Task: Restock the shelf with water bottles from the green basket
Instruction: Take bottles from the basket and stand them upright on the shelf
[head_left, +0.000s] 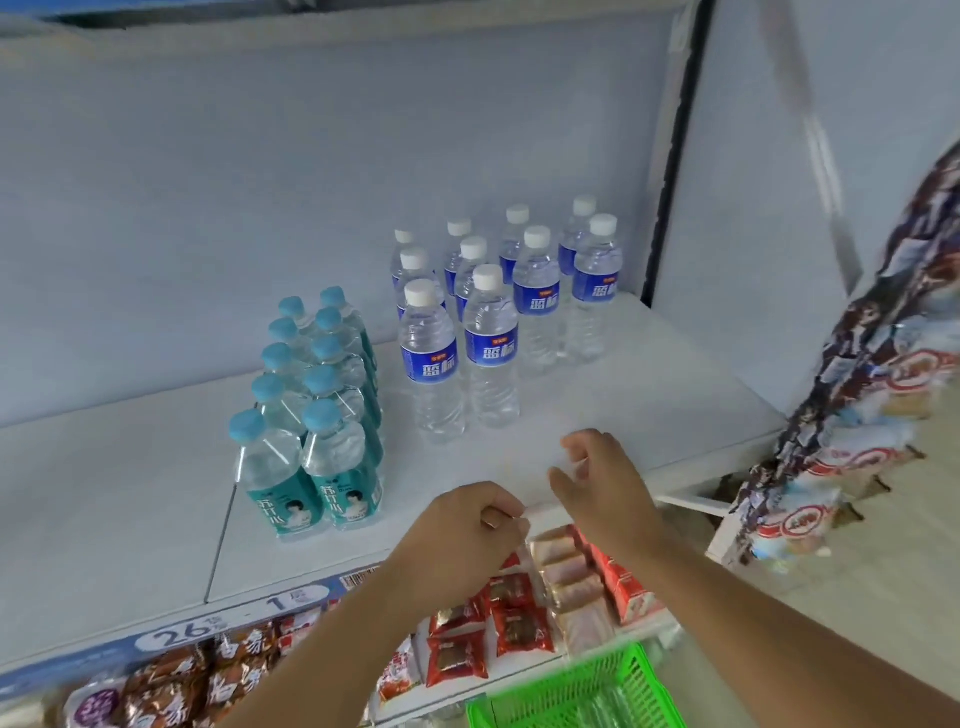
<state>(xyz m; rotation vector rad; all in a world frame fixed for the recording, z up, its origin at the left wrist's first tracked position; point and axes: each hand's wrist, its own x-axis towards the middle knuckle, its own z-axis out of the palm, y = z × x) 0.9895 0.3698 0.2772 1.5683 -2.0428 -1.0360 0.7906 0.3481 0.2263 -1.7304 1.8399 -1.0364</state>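
1. Both arms reach in from below, and the hands hang close together, not touching, over the front edge of the white shelf (130, 493).
2. The left hand (467, 530) is curled into a loose fist with the knuckles up. I see nothing in it, though a small glint by the fingertips is too blurred to read.
3. The right hand (602, 483) sits a little farther in over the shelf board. Its fingers are loosely bent and empty, just short of the nearest bottles.
4. The blue-label water bottles (488, 343) stand upright on the shelf toward the right in four short rows with white caps; the two left rows come farther forward than the two right ones.
5. To their left, apart from them, stands a tight double row of teal-label bottles (311, 467) with pale blue caps, also upright.
6. The green basket (639, 670) shows at the bottom edge, below the right forearm. What is inside it is blurred, so I cannot tell its contents.
7. Under the shelf runs a price strip (192, 629) with "26" on it, and below that lie red snack packets (514, 623) on the lower shelf.
8. Off to the right hang strings of packaged snacks (831, 415).
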